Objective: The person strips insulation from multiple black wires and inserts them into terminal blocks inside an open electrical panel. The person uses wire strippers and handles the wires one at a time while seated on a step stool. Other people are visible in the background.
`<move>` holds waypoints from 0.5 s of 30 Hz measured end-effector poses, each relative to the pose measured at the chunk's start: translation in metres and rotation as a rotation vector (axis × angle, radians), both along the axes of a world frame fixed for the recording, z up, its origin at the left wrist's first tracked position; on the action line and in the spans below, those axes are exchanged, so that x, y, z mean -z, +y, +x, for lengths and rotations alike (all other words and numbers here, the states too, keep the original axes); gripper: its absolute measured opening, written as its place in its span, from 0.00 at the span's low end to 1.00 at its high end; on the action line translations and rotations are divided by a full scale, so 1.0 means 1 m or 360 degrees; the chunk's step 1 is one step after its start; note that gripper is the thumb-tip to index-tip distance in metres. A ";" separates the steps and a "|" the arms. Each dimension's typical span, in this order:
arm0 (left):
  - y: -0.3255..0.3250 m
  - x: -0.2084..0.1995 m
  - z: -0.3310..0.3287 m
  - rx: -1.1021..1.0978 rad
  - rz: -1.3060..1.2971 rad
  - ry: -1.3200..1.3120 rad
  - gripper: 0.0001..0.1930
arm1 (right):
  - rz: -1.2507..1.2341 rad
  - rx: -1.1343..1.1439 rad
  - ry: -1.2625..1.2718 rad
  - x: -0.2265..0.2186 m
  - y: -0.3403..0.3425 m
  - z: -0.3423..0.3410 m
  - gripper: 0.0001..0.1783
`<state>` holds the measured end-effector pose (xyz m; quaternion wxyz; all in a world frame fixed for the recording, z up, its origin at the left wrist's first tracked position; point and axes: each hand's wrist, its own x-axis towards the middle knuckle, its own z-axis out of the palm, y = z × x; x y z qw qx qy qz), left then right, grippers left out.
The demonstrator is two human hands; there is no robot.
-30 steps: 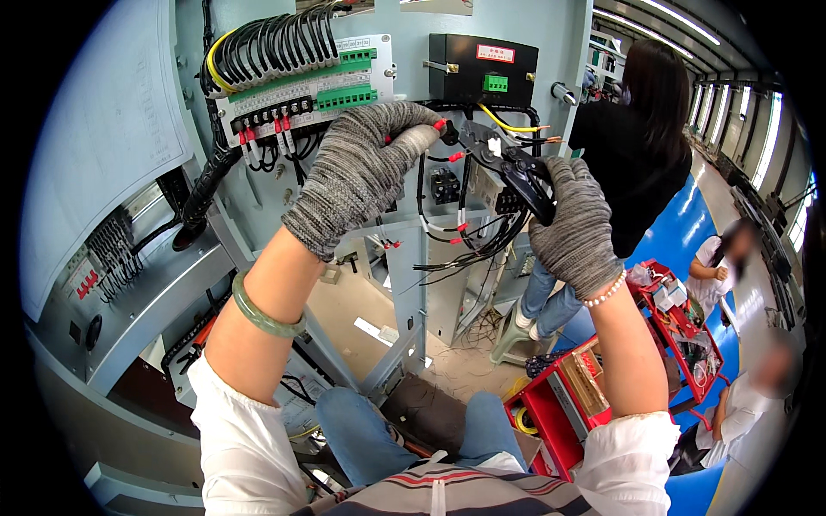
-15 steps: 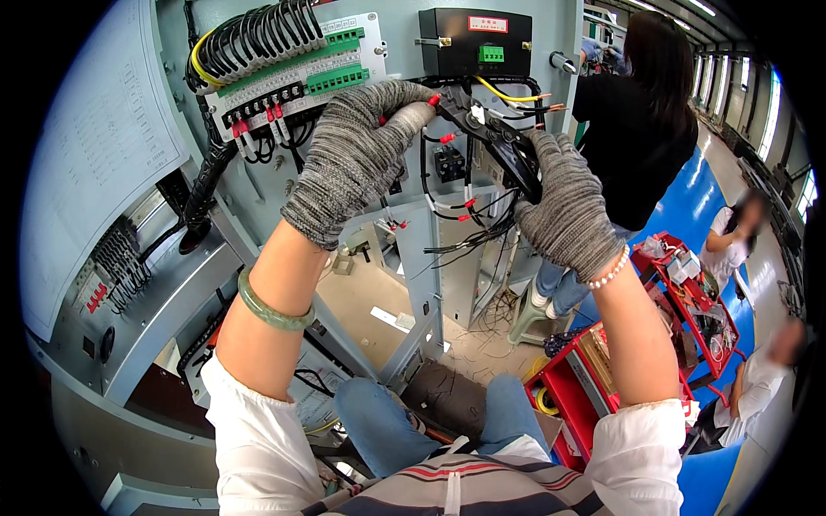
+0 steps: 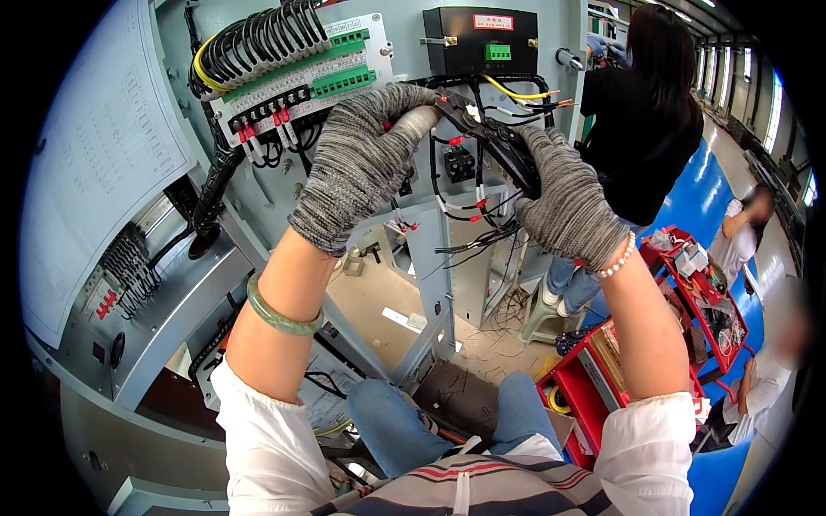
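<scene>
**Black pliers (image 3: 501, 144) nose to nose with a red sleeve (image 3: 442, 99)**

The pliers slant across the front of an open grey cabinet, and the small red sleeve sits right at their nose. The left grip (image 3: 370, 146), in a grey knitted glove, is just left of the pliers, thumb and forefinger pinched on the sleeve, most of which is hidden. The right grip (image 3: 570, 193), gloved alike, is wrapped around the pliers' handles at their lower right end.

Just above the pliers, a yellow wire (image 3: 508, 91) reaches right, its end bare. Below them, black wires with red ends curve down, and a loose bundle of thin black wires (image 3: 482, 243) hangs. Higher above the pliers, a black box (image 3: 480, 39) with a green connector is mounted; to their upper left is a terminal panel (image 3: 379, 41) with green blocks and a row of looped black wires. A large printed sheet (image 3: 103, 163) is well to their left.

Right of the pliers, beyond the gloves, stands a person in black (image 3: 641, 142). Well below the pliers and to their right are a pale stool (image 3: 542, 321) and a red cart (image 3: 571, 391).
</scene>
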<state>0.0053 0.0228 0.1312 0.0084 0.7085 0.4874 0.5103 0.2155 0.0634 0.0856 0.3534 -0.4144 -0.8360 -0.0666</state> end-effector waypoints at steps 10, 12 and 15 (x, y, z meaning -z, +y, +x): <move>-0.006 0.002 0.000 0.0087 -0.0056 -0.0083 0.11 | 0.0186 -0.0039 0.0110 0.004 0.011 -0.002 0.28; -0.004 0.004 -0.001 0.0112 -0.0005 -0.0059 0.11 | 0.0261 -0.0045 0.0108 0.004 0.015 -0.002 0.28; -0.001 0.004 -0.005 0.0162 -0.0041 -0.0043 0.11 | 0.0263 -0.0114 0.0089 0.000 0.020 0.001 0.27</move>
